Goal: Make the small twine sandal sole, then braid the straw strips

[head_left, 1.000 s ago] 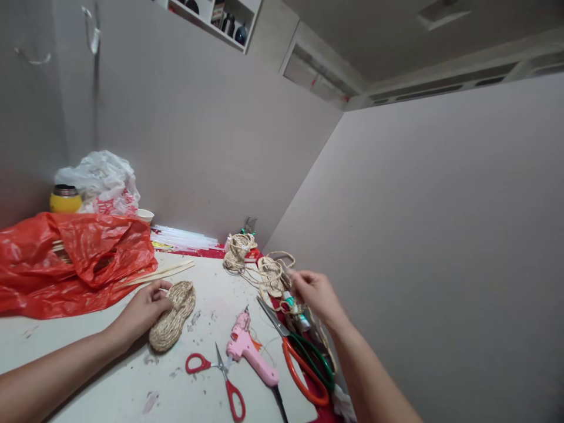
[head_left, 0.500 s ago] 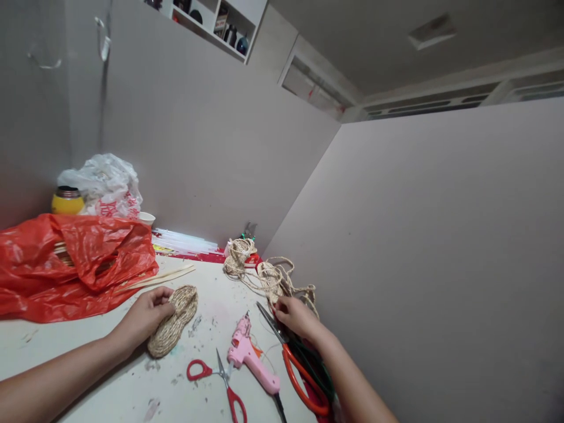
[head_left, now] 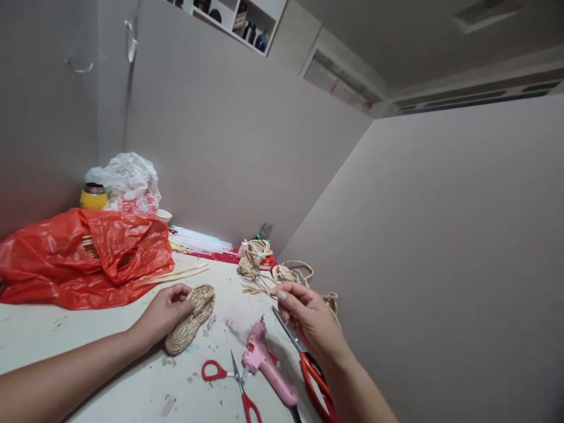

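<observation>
Our left hand (head_left: 170, 310) holds a woven straw sole (head_left: 194, 326); our right hand (head_left: 311, 317) pinches a frayed rope end (head_left: 259, 290).
The sole rests on the white counter (head_left: 224, 281), our left thumb and fingers closed on its edge near the narrow waist. Right thumb and forefinger meet on the rope behind its splayed tip. A pink glue gun (head_left: 269, 365) lies between, nearer us. We judge the sole light, firm and slightly springy, best taken at the waist; the rope looks limp and apt to unravel, so pinching behind the fray suits it.
</observation>
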A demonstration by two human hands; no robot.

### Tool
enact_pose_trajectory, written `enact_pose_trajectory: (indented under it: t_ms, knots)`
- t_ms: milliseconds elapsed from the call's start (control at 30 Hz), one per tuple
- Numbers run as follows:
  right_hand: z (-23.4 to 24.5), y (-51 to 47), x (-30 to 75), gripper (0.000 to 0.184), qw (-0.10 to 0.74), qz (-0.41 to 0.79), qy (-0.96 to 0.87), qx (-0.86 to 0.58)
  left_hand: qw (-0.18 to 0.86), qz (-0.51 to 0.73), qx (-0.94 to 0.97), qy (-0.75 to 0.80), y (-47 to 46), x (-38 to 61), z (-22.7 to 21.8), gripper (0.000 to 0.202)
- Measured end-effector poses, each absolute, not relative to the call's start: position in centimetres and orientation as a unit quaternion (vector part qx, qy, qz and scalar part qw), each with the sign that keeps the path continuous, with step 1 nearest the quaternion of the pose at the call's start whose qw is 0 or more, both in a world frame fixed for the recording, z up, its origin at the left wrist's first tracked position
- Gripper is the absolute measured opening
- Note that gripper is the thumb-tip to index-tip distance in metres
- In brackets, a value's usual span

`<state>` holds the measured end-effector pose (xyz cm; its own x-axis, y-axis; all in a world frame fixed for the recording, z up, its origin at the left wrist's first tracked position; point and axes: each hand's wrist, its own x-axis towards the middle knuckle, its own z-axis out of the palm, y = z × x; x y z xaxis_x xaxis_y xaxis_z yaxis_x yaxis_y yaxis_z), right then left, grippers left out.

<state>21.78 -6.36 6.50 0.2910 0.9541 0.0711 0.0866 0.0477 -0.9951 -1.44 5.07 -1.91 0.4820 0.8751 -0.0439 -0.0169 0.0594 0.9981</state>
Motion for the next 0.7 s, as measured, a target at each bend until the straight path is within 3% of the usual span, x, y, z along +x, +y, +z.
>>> enact_pose_trajectory:
  t_ms: [333, 700]
  knots:
    - [7.0, -1.9, 16.1, 0.023, 0.471, 0.403, -0.504, -0.601, 0.636, 0.361, 0.589, 0.344, 5.1, -1.2, -2.6, 0.017]
    - [7.3, 1.7, 13.4, 0.020, 0.332, 0.346, -0.570, -0.667, 0.636, 0.342, 0.610, 0.327, 5.0, -1.3, -2.3, 0.017]
